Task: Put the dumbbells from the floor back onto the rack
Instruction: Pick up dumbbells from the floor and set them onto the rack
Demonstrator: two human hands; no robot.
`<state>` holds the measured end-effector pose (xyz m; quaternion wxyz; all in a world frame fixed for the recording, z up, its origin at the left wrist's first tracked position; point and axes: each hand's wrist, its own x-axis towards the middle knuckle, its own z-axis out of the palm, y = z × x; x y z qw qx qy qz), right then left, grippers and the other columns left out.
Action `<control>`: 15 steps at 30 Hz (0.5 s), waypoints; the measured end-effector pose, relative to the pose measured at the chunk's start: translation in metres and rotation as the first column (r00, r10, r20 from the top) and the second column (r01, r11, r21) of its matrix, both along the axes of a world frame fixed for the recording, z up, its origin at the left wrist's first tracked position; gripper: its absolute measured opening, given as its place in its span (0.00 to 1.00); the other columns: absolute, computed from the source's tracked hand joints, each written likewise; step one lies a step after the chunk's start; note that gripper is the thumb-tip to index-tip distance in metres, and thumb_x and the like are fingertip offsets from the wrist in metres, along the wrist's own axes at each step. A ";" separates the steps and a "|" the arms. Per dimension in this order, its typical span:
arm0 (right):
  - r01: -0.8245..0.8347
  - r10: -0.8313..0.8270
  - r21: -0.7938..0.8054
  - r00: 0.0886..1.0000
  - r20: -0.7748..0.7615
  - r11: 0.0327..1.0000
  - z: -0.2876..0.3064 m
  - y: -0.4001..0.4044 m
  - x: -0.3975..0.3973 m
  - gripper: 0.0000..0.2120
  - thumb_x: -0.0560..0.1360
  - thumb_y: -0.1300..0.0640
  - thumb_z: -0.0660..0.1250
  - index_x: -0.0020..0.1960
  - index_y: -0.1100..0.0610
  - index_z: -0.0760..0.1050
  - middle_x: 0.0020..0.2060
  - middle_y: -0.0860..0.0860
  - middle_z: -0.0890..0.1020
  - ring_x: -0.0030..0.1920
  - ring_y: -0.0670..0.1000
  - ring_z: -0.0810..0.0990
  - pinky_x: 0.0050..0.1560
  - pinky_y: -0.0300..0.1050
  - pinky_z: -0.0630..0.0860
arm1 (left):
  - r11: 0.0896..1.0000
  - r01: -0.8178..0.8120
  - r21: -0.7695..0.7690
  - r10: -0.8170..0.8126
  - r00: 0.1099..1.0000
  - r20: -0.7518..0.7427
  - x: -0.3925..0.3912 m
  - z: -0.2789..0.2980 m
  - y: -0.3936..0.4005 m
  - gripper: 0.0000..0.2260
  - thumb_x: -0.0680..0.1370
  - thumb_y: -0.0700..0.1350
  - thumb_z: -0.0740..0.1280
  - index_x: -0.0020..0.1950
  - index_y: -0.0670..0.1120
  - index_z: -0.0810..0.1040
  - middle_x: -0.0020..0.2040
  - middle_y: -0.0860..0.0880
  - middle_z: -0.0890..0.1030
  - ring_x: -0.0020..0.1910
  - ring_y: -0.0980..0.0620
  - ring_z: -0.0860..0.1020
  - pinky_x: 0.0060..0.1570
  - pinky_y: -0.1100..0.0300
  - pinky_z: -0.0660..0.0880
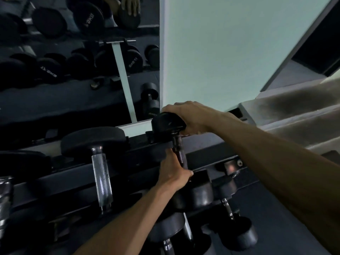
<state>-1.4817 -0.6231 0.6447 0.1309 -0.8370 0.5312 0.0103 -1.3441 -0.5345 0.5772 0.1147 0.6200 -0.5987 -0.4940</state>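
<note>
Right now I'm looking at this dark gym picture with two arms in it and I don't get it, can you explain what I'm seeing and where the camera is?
There is no machine here. One wide camera worn on a person's head looks forward and down, so the two bare arms are that person's own.

The left hand grips the metal handle of a small black dumbbell. The right hand rests over that dumbbell's far head, steadying it at the top rail of a dark rack.

Beside it, to the left, a bigger dumbbell with a shiny handle lies across the rack. More dumbbells sit on the tier below.

Behind the rack is a wall mirror, which repeats the rack and weights, next to a pale green wall.
</note>
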 end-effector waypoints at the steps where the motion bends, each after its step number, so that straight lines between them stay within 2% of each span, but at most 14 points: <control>1: 0.002 -0.002 0.012 1.000 0.011 1.000 -0.005 -0.005 -0.001 0.33 0.68 0.56 0.75 0.69 0.47 0.66 0.56 0.49 0.79 0.54 0.54 0.79 0.54 0.49 0.75 | 1.000 -0.018 0.010 0.018 1.000 0.000 -0.002 -0.002 -0.003 0.29 0.67 0.41 0.77 0.61 0.46 0.65 0.59 0.45 0.77 0.57 0.46 0.77 0.50 0.63 0.72; 4: -0.009 0.008 0.037 1.000 0.026 0.999 -0.013 -0.016 -0.004 0.35 0.67 0.56 0.77 0.69 0.46 0.65 0.58 0.48 0.78 0.56 0.53 0.78 0.55 0.48 0.74 | 0.998 -0.052 0.031 0.052 0.999 -0.008 -0.007 -0.008 -0.008 0.28 0.67 0.41 0.78 0.60 0.46 0.65 0.60 0.44 0.77 0.58 0.45 0.77 0.57 0.58 0.75; 8: -0.030 0.029 0.068 0.999 0.016 0.997 -0.014 -0.018 -0.006 0.36 0.66 0.57 0.77 0.69 0.44 0.64 0.58 0.47 0.77 0.56 0.53 0.78 0.56 0.50 0.75 | 0.996 -0.081 0.035 0.081 0.997 -0.002 -0.014 -0.009 -0.007 0.27 0.67 0.41 0.78 0.57 0.47 0.65 0.59 0.43 0.77 0.57 0.44 0.78 0.56 0.57 0.76; 15: 0.008 -0.011 0.057 0.998 0.061 0.998 -0.016 -0.013 -0.008 0.34 0.67 0.59 0.76 0.69 0.46 0.66 0.58 0.49 0.77 0.56 0.53 0.77 0.57 0.50 0.74 | 0.997 -0.062 0.035 0.062 0.998 -0.007 -0.014 -0.007 -0.006 0.29 0.67 0.42 0.78 0.60 0.47 0.65 0.60 0.44 0.77 0.58 0.45 0.78 0.58 0.56 0.75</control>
